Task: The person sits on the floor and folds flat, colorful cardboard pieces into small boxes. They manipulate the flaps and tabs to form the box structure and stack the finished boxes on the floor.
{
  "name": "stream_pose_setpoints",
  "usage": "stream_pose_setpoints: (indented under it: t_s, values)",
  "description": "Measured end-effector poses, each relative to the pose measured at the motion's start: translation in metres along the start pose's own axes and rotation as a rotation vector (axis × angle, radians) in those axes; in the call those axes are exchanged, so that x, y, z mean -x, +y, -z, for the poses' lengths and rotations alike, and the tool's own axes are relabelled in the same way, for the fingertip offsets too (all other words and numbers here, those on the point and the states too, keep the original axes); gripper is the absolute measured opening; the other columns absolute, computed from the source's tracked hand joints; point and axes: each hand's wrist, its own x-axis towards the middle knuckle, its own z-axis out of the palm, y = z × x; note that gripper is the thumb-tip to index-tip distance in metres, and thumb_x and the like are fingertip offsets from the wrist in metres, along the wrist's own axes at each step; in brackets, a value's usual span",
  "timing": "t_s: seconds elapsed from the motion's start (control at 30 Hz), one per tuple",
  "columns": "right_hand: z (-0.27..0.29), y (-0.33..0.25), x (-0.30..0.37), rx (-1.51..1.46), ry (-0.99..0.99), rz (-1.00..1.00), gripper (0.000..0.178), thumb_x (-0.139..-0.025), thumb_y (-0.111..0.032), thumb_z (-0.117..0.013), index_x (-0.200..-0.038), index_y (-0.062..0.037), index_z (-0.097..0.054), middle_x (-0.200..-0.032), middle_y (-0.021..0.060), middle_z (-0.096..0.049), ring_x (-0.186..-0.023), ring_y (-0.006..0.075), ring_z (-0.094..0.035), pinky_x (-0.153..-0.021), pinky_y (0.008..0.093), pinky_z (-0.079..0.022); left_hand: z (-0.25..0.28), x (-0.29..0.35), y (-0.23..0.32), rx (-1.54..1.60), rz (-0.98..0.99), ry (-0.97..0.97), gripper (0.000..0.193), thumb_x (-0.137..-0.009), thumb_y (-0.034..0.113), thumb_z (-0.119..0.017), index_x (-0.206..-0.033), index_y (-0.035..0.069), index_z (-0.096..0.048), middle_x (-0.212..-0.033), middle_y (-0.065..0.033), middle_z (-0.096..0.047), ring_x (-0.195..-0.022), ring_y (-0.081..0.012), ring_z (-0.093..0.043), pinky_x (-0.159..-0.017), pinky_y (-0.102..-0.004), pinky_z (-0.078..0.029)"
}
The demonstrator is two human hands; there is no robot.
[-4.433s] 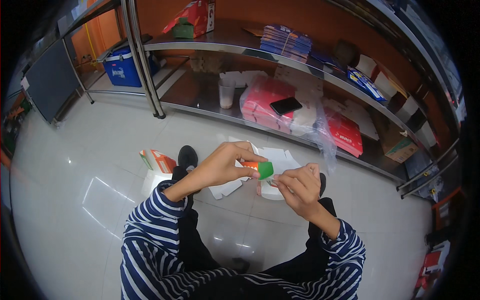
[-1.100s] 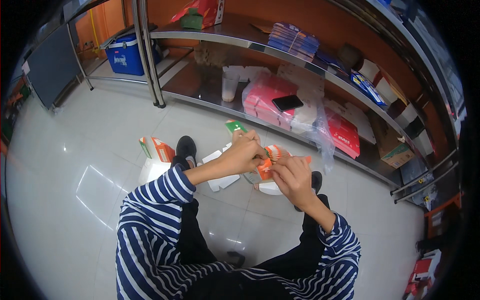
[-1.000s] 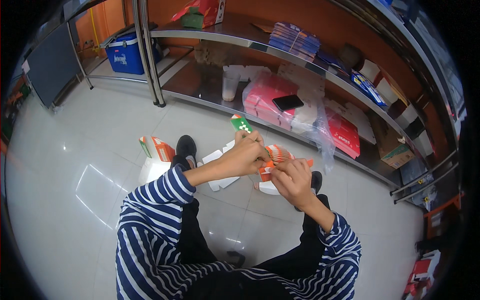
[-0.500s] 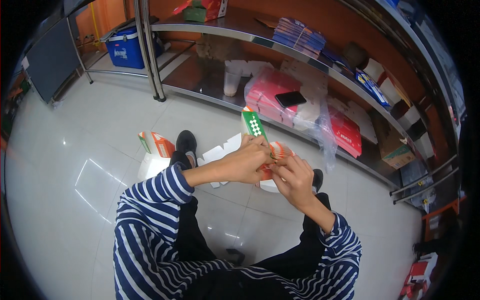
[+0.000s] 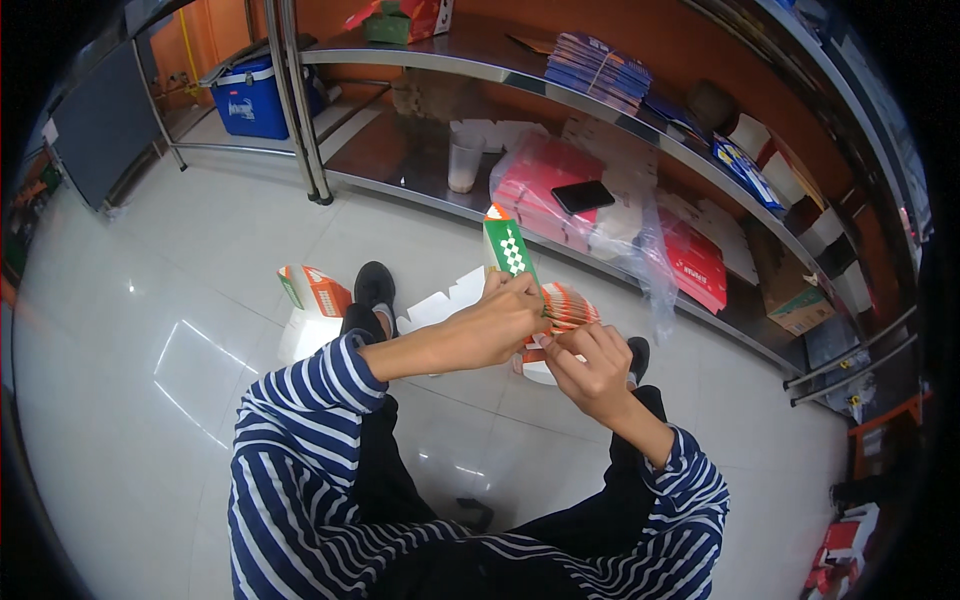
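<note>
A paper carton (image 5: 511, 247), green with white diamonds and an orange tip, stands out beyond my left hand (image 5: 512, 318). That hand's fingers are closed on its near part. My right hand (image 5: 590, 368) is bent into a pinch at the carton's near orange edge, beside the left fingertips; the exact grip is partly hidden behind the fingers. Just past the right hand fans a stack of orange and white flat cartons (image 5: 570, 303) on the floor. White cardboard pieces (image 5: 440, 305) with notched edges lie under my left forearm.
Another orange and green carton (image 5: 322, 292) rests by my left shoe, above white card (image 5: 308, 335). Ahead, a steel shelf (image 5: 410, 190) holds a plastic cup (image 5: 464, 160), a phone (image 5: 583, 197) and red packs in clear plastic (image 5: 545, 180). A blue cooler (image 5: 250, 100) stands far left.
My right hand has shifted slightly down and away from my left, uncovering more of the fanned cartons. My left hand keeps its hold on the green carton.
</note>
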Motion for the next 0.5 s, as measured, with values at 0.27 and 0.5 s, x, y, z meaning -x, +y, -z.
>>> stream_pose_setpoints:
  t_s: [0.27,0.5]
  values:
    - [-0.0022,-0.0004,-0.0026,-0.012,-0.033,-0.019,0.016,-0.061,-0.011,-0.069,-0.074,-0.0086,-0.061,-0.069,0.0,-0.051,-0.063,0.0166,-0.052,-0.053,0.0308,-0.037,0.0028,-0.0021,0.0038,0.054,0.048,-0.043,0.017,-0.065,0.0,-0.063,-0.082,0.002,-0.067,-0.078,-0.0085,-0.059,-0.089,-0.0243,-0.046,-0.077,-0.0372,-0.032]
    - [-0.0039,0.0069,-0.0056,-0.099,-0.062,-0.139,0.014,-0.059,-0.008,-0.065,-0.071,-0.0076,-0.059,-0.074,0.0005,-0.056,-0.064,0.0168,-0.055,-0.052,0.0314,-0.041,0.0015,-0.0021,0.0024,-0.282,-0.071,-0.051,0.024,-0.067,0.008,-0.061,-0.091,0.003,-0.062,-0.079,-0.0058,-0.058,-0.092,-0.0219,-0.05,-0.085,-0.036,-0.037]
